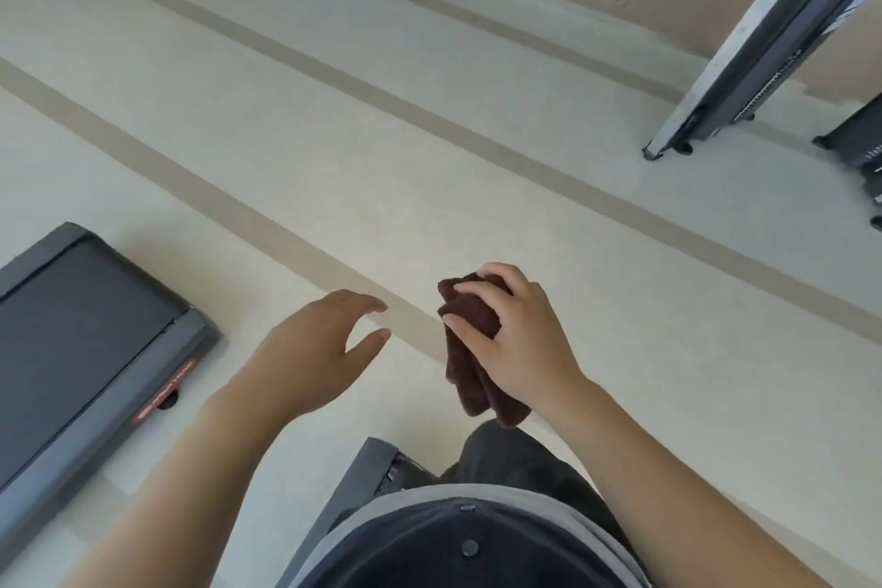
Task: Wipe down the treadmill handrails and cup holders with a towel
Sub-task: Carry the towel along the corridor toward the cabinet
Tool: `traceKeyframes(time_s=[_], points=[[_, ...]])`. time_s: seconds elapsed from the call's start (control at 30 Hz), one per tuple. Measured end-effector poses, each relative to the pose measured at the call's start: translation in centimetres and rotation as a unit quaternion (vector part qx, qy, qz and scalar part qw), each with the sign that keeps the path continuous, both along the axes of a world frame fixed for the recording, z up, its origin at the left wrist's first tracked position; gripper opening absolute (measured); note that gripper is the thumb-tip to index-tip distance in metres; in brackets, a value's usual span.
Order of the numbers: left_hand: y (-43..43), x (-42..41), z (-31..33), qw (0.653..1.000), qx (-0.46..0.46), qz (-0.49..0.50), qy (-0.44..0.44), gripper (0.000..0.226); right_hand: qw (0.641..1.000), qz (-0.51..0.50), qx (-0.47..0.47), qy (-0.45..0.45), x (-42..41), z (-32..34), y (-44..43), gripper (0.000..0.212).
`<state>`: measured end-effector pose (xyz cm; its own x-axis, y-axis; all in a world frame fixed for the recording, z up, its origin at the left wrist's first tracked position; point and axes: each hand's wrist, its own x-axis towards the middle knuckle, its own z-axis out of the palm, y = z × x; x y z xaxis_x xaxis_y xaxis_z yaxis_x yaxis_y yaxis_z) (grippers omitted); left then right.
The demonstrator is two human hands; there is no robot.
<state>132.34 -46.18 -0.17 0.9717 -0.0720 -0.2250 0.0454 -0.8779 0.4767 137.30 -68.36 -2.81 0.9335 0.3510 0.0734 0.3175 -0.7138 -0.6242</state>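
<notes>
**Inspector:** Report right hand status.

**Operator:** My right hand [520, 339] is closed around the towel [470, 344]. The towel is dark brown and bunched. My fingers [470, 286] wrap over its upper part, and my thumb presses against its left side. The lower folds hang free below my palm, above my dark trouser leg [515, 454].

**Inspector:** Report left hand status.

**Operator:** My left hand [305, 349] holds nothing. Fingers and thumb are spread apart and slightly curled, palm turned toward the right. It is near the towel but not touching it; bare floor [429, 158] shows between the two.

**Inspector:** Location of the towel relative to the equipment?

**Operator:** The towel is in the air over the pale floor, which carries tan stripes running diagonally. It touches no machine. A treadmill deck [81, 349] with a dark belt lies flat at lower left, well apart from both hands. A grey frame edge [358, 482] sits just below my hands, beside my leg. A folded unit [773, 43] leans upright at upper right, far from the towel.

**Inspector:** Handrails and cup holders?

**Operator:** I cannot identify them from this view.
</notes>
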Motion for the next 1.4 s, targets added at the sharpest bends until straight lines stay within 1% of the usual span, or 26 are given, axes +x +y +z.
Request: traceKeyframes(time_s=[0.1, 0.2, 0.27, 0.37, 0.43, 0.5, 0.53, 0.63, 0.77, 0.9, 1.03, 1.2, 1.3, 1.4], points=[[0.0, 6.9, 0.2, 1.0, -0.003, -0.013, -0.015, 0.038, 1.0, -0.029, 0.007, -0.002, 5.7, -0.8, -0.2, 0.033], [-0.7, 15.1, -1.6, 0.999, 0.0, -0.026, -0.044, 0.038, 0.999, -0.039, 0.014, -0.015, 12.5, -3.0, 0.0, 0.034], [-1.6, 21.4, -4.3, 0.997, -0.003, -0.034, -0.069, 0.038, 0.998, -0.048, 0.024, -0.027, 17.8, -5.4, -0.2, 0.034], [-3.8, 31.4, -10.6, 0.993, -0.02, -0.051, -0.103, 0.038, 0.996, -0.057, 0.027, -0.056, 26.5, -10.9, -1.5, 0.033], [-4.6, 37.5, -14.3, 0.993, -0.023, -0.046, -0.108, 0.037, 0.995, -0.053, 0.02, -0.081, 32.3, -13.7, -2.2, 0.032], [-4.3, 42.1, -16.0, 0.995, -0.027, -0.039, -0.092, 0.037, 0.995, -0.059, 0.003, -0.083, 37.2, -14.8, -2.7, 0.032], [-3.6, 43.7, -16.2, 0.996, -0.032, -0.034, -0.079, 0.037, 0.995, -0.061, -0.007, -0.073, 39.2, -14.9, -2.6, 0.032], [-0.6, 48.1, -16.0, 0.998, -0.036, 0.002, -0.058, 0.038, 0.998, -0.024, -0.033, -0.05, 45.8, -14.0, -1.5, 0.032], [2.7, 56.3, -15.9, 0.996, -0.041, 0.048, -0.065, 0.039, 0.999, 0.008, -0.025, -0.031, 55.7, -13.8, 2.2, 0.031], [4.9, 67.5, -17.3, 0.996, -0.027, 0.029, -0.076, 0.038, 0.998, 0.006, -0.006, -0.056, 66.4, -15.3, 6.2, 0.032], [7.3, 79.5, -16.8, 0.997, 0.002, -0.003, -0.075, 0.04, 0.998, -0.018, 0.008, -0.057, 77.1, -15.5, 9.3, 0.032], [9.3, 91.8, -15.9, 0.996, 0.01, -0.037, -0.085, 0.039, 0.998, -0.032, 0.0, -0.06, 88.9, -15.3, 11.2, 0.034], [10.1, 98.8, -16.5, 0.993, 0.009, -0.082, -0.09, 0.038, 0.997, -0.052, 0.005, -0.056, 96.0, -16.5, 12.1, 0.036], [11.5, 107.3, -17.5, 0.99, 0.009, -0.096, -0.099, 0.037, 0.997, -0.066, 0.011, -0.045, 104.6, -18.1, 13.1, 0.033]])
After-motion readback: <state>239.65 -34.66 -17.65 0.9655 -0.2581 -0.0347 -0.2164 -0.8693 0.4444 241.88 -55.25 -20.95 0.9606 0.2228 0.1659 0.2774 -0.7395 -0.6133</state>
